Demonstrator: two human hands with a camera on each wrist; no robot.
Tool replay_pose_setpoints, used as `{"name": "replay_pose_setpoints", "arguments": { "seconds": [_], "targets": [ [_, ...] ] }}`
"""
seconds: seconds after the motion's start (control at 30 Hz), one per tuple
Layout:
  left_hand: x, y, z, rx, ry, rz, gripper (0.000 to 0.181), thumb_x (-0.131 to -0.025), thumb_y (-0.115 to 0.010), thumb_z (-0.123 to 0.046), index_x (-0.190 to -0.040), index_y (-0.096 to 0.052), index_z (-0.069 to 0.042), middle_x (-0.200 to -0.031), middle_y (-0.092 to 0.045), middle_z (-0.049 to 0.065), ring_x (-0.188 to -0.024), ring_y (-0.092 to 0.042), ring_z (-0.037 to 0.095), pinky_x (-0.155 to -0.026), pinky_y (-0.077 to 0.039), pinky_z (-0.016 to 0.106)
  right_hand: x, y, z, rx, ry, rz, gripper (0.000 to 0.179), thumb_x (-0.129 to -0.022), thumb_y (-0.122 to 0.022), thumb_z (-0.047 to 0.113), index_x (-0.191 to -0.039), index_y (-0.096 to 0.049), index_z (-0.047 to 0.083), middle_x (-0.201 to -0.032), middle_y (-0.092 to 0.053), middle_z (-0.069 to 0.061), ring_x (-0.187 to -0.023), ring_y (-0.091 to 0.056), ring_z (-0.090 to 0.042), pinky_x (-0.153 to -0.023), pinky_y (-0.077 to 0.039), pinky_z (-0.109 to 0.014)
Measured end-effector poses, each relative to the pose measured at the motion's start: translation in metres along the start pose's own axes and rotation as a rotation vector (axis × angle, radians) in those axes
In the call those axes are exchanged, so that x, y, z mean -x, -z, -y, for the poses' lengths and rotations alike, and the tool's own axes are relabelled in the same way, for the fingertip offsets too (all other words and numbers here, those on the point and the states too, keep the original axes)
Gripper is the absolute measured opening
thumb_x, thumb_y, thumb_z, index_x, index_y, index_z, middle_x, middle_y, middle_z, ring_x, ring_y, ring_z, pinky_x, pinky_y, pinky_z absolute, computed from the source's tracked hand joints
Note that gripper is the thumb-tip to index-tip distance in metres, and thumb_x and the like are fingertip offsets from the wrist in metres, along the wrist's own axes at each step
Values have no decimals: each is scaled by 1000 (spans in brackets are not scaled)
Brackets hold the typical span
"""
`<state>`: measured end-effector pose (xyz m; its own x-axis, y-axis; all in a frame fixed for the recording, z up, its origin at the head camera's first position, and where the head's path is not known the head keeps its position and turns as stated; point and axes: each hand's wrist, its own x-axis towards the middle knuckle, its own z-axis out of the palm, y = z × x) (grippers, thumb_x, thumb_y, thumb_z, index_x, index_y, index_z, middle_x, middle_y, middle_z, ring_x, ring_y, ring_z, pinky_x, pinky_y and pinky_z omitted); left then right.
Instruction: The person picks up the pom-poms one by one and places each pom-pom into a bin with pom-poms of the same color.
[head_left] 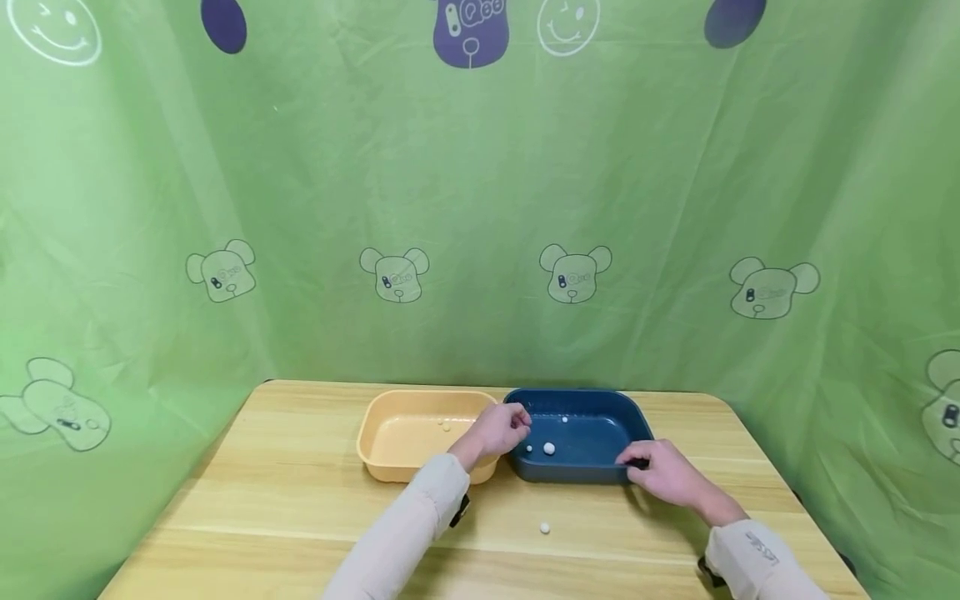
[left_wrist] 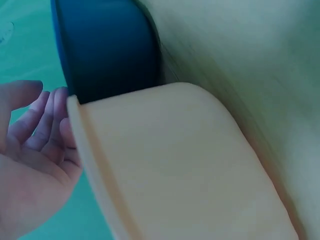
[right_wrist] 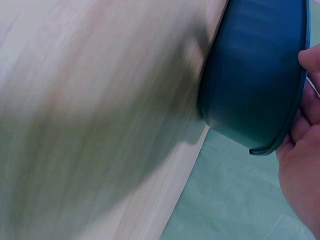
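My right hand (head_left: 663,473) grips the near right rim of a dark blue plastic basin (head_left: 577,473); in the right wrist view the thumb lies outside the wall and the fingers go over the rim. My left hand (head_left: 498,430) hovers above where this basin meets a light orange basin (head_left: 390,473). Its fingers are loosely bent, and nothing shows between thumb and fingers in the left wrist view. In the blue basin lie a larger white ball (head_left: 549,448) and two smaller ones. Two tiny pale balls (head_left: 447,428) lie in the orange basin.
One white ball (head_left: 545,527) lies on the wooden table (head_left: 285,467) in front of the blue basin. Both basins stand side by side near the table's far edge. A green printed cloth (head_left: 480,333) hangs behind and at both sides.
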<state>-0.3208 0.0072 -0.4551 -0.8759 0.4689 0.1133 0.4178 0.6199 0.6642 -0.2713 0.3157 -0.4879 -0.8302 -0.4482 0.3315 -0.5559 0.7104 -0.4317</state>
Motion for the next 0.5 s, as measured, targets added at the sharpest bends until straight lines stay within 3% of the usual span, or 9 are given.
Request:
{"name": "replay_pose_setpoints", "arguments": {
  "seconds": [0.27,0.5],
  "targets": [
    [32,0,-8,-65,-160,41,6,-89,-61,-14,-90,-67,-11,-75,-59,-10,-70,-52,2,-65,-43,16,1,-2,0,-3,1,-6,23,-74,-66,-1,-85,-71,18,-87,-67,6,-82,-60,-11,-72,-49,-33],
    [54,-6,-13,-91,-231,149,7,-90,-63,-14,-91,-68,-11,-78,-61,-12,-70,-52,-3,-69,-44,13,0,-2,-2,5,-34,15,23,-75,-65,-1,-86,-71,18,-88,-66,8,-84,-60,-11,-74,-49,-34]
  ]
}}
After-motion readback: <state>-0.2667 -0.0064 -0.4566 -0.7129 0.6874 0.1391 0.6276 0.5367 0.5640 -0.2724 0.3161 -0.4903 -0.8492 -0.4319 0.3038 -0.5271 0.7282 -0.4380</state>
